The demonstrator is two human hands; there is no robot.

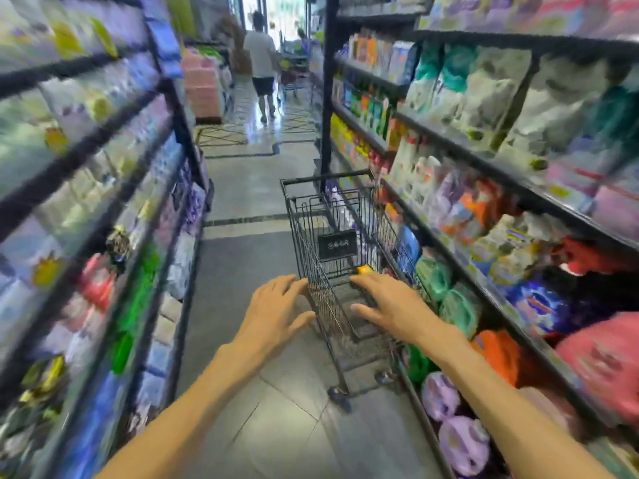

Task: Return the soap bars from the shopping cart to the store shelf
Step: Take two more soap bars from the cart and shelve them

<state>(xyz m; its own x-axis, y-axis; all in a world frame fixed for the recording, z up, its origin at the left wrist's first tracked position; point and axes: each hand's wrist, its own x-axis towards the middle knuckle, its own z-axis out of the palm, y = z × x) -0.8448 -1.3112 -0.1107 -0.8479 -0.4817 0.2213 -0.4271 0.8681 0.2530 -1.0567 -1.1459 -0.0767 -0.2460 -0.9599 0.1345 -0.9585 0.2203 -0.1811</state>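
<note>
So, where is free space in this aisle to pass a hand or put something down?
Free: the floor strip between the left shelves and the shopping cart, and most of the cart's basket behind the yellow item. Crowded: the right shelves, fully packed, with the cart close against them. The left hand and right hand hover open at the cart's near end.

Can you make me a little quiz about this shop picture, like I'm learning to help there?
1. True or false: the left hand is holding a bar of soap.
2. Where is the yellow packet? A) on the floor B) inside the cart C) on the top shelf
3. Fill in: the cart stands close to the shelves on the person's ____ side.

Key
1. False. Its fingers are spread by the cart's near end and hold nothing.
2. B. It lies in the cart, just beyond the right hand.
3. Right.
</note>
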